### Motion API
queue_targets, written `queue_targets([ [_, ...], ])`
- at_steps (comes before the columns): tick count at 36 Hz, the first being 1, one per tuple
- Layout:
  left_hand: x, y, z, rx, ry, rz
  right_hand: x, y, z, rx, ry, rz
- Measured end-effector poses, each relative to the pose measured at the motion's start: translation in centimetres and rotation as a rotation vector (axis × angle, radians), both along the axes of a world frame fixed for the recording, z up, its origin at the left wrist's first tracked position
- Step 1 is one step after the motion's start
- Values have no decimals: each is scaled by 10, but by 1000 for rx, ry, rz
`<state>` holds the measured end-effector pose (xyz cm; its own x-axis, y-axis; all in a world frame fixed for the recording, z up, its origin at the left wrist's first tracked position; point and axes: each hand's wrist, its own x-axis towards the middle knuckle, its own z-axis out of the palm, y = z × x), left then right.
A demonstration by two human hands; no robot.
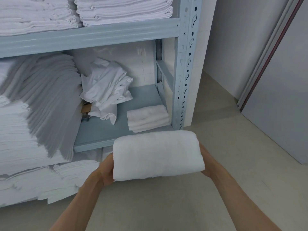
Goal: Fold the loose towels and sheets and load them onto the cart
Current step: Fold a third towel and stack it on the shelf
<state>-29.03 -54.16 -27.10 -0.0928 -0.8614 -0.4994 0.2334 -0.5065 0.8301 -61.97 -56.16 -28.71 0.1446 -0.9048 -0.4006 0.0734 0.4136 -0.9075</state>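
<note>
A thick folded white towel (157, 155) hangs in the air in front of the lower shelf's edge. My left hand (107, 170) grips its left end and my right hand (206, 161) grips its right end; the fingers of both are hidden under the towel. On the blue-grey shelf board (143, 95) lies a small stack of folded white towels (148, 118), just beyond the held one. Behind that stack, a crumpled loose white sheet (106, 90) sits in a heap.
The metal rack's perforated upright (185, 64) stands right of the shelf. Tall stacks of folded white linen (38, 105) fill the left side, more linen (123, 10) lies on the upper shelf. A grey door (283, 97) is at the right, beige floor (166, 205) below.
</note>
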Motion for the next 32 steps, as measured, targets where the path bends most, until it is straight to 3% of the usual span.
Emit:
queue_targets([
  [5, 0, -9, -8, 10, 50, 82, 0, -10, 4, 16, -122, -20],
  [11, 6, -29, -3, -20, 155, 88, 14, -40, 20, 34, -233, 110],
  [15, 15, -48, 0, -70, 89, 13, 22, -73, 23, 52, -274, 209],
  [20, 30, -84, -9, -99, -33, -16, 34, -130, 14, 118, -190, 258],
  [24, 38, -131, -22, -93, -65, 2, 45, -182, 4, 99, 13, 172],
  [28, 31, -201, -29, -54, -137, 99, 56, -244, -3, 93, 197, 108],
  [32, 22, -275, -38, -39, -140, 239, 67, -305, 3, 168, 189, 47],
])
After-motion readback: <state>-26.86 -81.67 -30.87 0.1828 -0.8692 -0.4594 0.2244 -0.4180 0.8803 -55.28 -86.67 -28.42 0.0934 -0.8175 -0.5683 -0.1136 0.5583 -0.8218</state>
